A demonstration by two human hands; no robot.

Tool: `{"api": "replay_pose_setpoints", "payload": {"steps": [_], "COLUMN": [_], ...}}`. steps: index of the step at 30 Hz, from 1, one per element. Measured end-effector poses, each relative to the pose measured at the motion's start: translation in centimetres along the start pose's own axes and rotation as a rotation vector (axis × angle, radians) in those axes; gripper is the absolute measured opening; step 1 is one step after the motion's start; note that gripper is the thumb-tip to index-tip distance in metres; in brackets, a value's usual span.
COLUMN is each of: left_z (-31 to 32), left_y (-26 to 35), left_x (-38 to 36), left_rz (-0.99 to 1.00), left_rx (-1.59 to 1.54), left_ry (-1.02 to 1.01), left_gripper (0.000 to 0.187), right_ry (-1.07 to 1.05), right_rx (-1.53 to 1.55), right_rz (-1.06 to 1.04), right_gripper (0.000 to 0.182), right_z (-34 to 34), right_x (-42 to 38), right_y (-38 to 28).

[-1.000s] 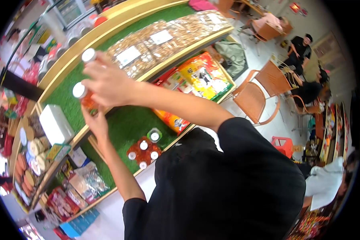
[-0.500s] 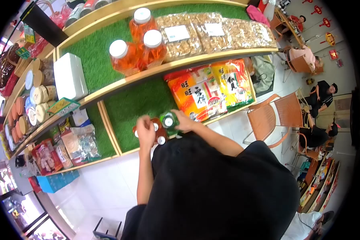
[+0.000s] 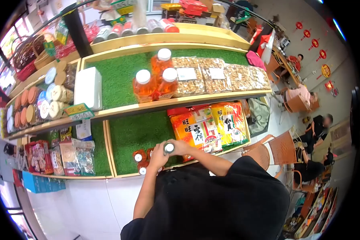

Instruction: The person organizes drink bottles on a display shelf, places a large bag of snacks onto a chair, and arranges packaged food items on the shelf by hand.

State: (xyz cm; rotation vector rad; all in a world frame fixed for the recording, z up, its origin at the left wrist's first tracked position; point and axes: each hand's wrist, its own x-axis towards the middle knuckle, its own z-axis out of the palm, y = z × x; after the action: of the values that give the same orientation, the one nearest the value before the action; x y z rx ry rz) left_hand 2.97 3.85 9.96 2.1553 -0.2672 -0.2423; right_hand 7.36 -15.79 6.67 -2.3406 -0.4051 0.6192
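Round-capped bottle (image 3: 169, 148) between bare hands (image 3: 182, 147), near tufted green turf (image 3: 130, 132)

Quick count: two hands, left hand (image 3: 158, 158) and right hand (image 3: 183, 148), with one capped bottle (image 3: 169, 148) between them. Just left of the left hand I get at least three small red bottles (image 3: 139, 155), but the hand hides some so the real number could be higher. Straight beyond both hands, three big orange jugs (image 3: 167, 86), all white-lidded. Further out past those, six tins (image 3: 127, 30) in a row. Far left of the left hand, one white box (image 3: 88, 88). Beyond the right hand, two white cards (image 3: 187, 74), then one pink cloth (image 3: 255, 60) off to the right.
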Motion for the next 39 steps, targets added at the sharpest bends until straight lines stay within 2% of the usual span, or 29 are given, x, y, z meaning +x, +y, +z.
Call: {"api": "replay_pose_setpoints", "payload": {"steps": [2,4,6,8,11,13,14,17,18,19,20,22,23,24,25,26,27,28,30,31,33,34,35,36,38,39], "left_z": [-1.6,-2.1,-2.9,-4.7,-8.6,-11.3,-13.0,-18.8,-20.5,-22.0,-23.1,-25.2,-26.0,-26.1,-26.0,-25.7,-25.8,-25.9,-24.7,-24.3,-23.8,-23.6,-23.2,-22.6,-20.8,-20.0], "left_y": [0.7,0.4,1.3,3.7,8.2,9.9,11.0,14.6,15.5,16.3,17.0,18.0,18.0,18.3,18.3,18.1,18.0,15.9,15.4,14.4,12.4,11.5,10.4,9.7,9.6,8.5], "left_x": [-1.1,-1.8,-2.2,-2.5,-3.3,-3.3,-3.2,-2.0,-1.3,-0.4,0.7,3.0,4.2,5.5,6.7,8.3,9.4,11.8,13.8,14.7,16.5,17.4,18.1,18.4,18.8,19.4], "left_rz": [0.0,-0.016,0.074,0.092,0.128,0.239,0.294,0.376,0.393,0.411,0.427,0.432,0.353,0.313,0.277,0.243,0.209,0.252,0.179,0.188,0.171,0.178,0.138,0.091,0.08,0.163], "left_rx": [-0.059,-0.122,-0.143,-0.193,-0.332,-0.284,-0.275,-0.166,-0.12,-0.084,-0.048,0.165,0.199,0.08,-0.155,-0.312,-0.306,-0.221,-0.341,-0.346,-0.706,-0.709,-0.731,-0.753,-0.792,-0.833], "left_ry": [0.017,0.029,0.111,0.146,0.337,0.52,0.602,0.787,0.838,0.886,0.935,1.051,1.035,1.0,0.882,0.838,0.78,0.755,0.705,0.697,0.524,0.505,0.45,0.395,0.422,0.435], "left_gripper": [0.073,0.079,0.086,0.086,0.079,0.081,0.082,0.077,0.075,0.073,0.071,0.069,0.068,0.068,0.067,0.064,0.064,0.063,0.061,0.061,0.056,0.056,0.054,0.053,0.052,0.051], "right_ry": [0.059,0.014,0.02,0.114,0.218,0.345,0.345,0.304,0.36,0.424,0.343,0.36,0.415,0.467,0.472,0.499,0.528,0.538,0.506,0.538,0.506,0.464,0.586,0.585,0.402,0.441], "right_rx": [-0.062,-0.192,-0.341,-0.394,-0.363,-0.283,-0.249,-0.096,-0.173,-0.156,-0.102,-0.047,-0.099,-0.153,-0.151,-0.228,-0.305,-0.307,-0.394,-0.455,-0.514,-0.562,-0.656,-0.655,-0.744,-0.687], "right_rz": [-0.167,-0.2,-0.242,-0.395,-0.646,-0.834,-0.886,-0.943,-0.919,-1.024,-0.975,-0.99,-0.988,-0.983,-0.985,-0.901,-0.815,-0.816,-0.735,-0.674,-0.6,-0.531,-0.632,-0.611,-0.49,-0.457], "right_gripper": [0.08,0.079,0.08,0.076,0.075,0.076,0.077,0.082,0.085,0.082,0.078,0.076,0.076,0.076,0.076,0.076,0.076,0.076,0.099,0.085,0.086,0.087,0.079,0.079,0.069,0.062], "right_z": [-3.5,-8.2,-12.5,-15.0,-18.7,-20.3,-21.4,-24.5,-25.8,-26.5,-27.7,-28.8,-29.3,-29.8,-30.2,-30.5,-30.9,-31.3,-31.8,-31.7,-31.6,-31.6,-31.1,-31.3,-31.6,-31.5], "right_x": [-1.2,-2.5,-4.1,-5.0,-5.8,-5.4,-5.2,-3.6,-3.5,-2.2,-1.9,1.2,2.6,3.8,4.7,5.6,6.6,7.9,10.5,10.5,10.5,11.1,12.6,12.5,11.4,10.8], "right_y": [-1.9,-6.4,-11.9,-15.3,-21.3,-24.5,-26.4,-31.0,-32.5,-33.4,-34.7,-35.3,-35.4,-35.3,-35.0,-34.7,-34.3,-33.5,-31.3,-30.9,-29.7,-28.6,-27.2,-27.1,-28.0,-28.3]}}
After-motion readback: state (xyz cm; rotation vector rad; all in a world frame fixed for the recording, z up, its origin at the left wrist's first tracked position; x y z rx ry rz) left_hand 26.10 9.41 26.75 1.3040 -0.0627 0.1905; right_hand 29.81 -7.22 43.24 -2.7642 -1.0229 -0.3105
